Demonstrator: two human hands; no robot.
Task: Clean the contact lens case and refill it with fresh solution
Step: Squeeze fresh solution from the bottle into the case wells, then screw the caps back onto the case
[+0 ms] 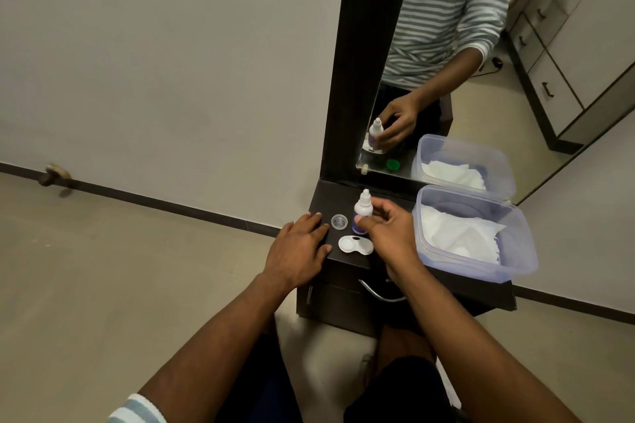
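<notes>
White plastic lens case (pixel 355 245) sits open near the front edge of my dark dresser top (pixel 330 196), both wells facing up, and there's a dark speck at the rim of the well closer to the bottle. I'll place everything else off that case. Just behind it, toward the mirror, is the little solution bottle (pixel 363 207), white with a purple label, standing upright with its nozzle tip on. My right hand (pixel 385 233) is wrapped around the bottle from the right, thumb on the near side and fingers curled around the back, so that hand is gripping the bottle. Behind the case and to its left there's a small clear round cap (pixel 339 221) lying flat on the top, just beside the bottle but not touching it. Left of the case my left hand (pixel 299 251) rests palm down on the dresser top with fingers straight and spread, holding nothing, thumb tip close to the case.

Right of the case, past my right hand, is a clear plastic tub (pixel 522 251) with white tissues (pixel 457 233) bunched inside, no lid on it. Behind all that the mirror (pixel 481 62) in its dark frame shows my striped shirt, the bottle, the tub again, and a green cap that I can't spot directly on the top itself. Below the case, on the dresser front, there's a metal drawer handle (pixel 381 294).
</notes>
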